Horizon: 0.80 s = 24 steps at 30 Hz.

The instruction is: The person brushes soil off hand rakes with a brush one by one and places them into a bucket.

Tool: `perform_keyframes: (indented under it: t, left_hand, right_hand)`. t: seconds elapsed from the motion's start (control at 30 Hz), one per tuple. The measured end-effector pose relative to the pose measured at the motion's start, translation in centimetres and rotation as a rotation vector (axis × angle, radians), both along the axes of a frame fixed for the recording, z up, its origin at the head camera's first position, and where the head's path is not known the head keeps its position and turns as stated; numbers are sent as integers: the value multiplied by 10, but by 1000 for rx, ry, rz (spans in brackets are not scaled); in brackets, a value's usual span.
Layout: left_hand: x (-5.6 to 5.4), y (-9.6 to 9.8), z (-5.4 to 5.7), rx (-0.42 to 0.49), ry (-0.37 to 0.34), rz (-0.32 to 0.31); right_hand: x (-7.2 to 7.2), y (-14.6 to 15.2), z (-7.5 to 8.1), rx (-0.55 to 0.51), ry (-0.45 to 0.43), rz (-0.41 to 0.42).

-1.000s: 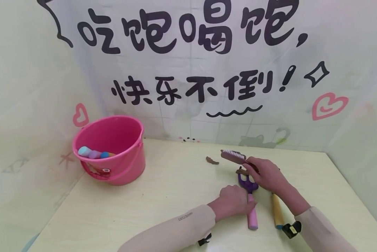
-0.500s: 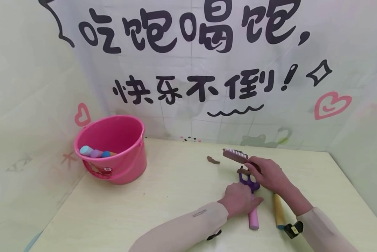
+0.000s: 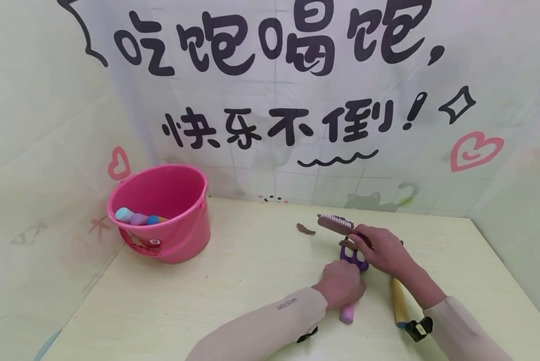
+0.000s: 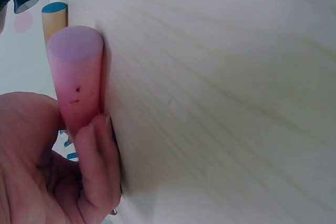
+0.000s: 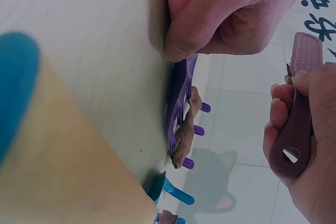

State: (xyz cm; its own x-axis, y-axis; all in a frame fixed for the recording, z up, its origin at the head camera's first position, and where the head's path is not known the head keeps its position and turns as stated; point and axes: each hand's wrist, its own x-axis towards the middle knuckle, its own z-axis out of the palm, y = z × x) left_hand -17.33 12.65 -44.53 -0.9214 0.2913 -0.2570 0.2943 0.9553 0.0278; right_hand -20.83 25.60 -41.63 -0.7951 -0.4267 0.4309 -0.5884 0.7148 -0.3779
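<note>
My left hand (image 3: 340,283) grips the pink handle (image 4: 79,82) of a toy garden fork with purple tines (image 3: 354,259). Its fork end points away from me, toward the back of the table. A wrinkled brown strip (image 5: 184,137) lies across the tines. Just beyond, my right hand (image 3: 382,250) holds a brown brush (image 3: 335,225) by its handle, white bristles facing up toward the head camera. In the right wrist view the brush's dotted back and the hole in its handle show, with a brown scrap beside its head.
A second tool with a yellow handle (image 3: 399,303) and teal tines (image 5: 178,191) lies beside my right forearm. Another brown strip (image 3: 305,229) rests on the table further back. At left stands a pink bucket (image 3: 193,235) with several coloured handles (image 3: 138,219) inside. Printed fabric walls enclose the table.
My left hand moved right onto the fork, and its thumb folded in around the handle. The handle's near end has swung left. My right hand with the brush stays nearly still.
</note>
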Motion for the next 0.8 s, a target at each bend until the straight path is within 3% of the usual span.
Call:
perform_keyframes:
  t: [0.57,0.8]
  left_hand:
    - [2,-7,1,43,21,-26]
    - [-2,-13,-2,154,-13,11]
  right_hand:
    - [-2,3,-3,17,-15,-21]
    - [-2,5,-3,16,4,-23]
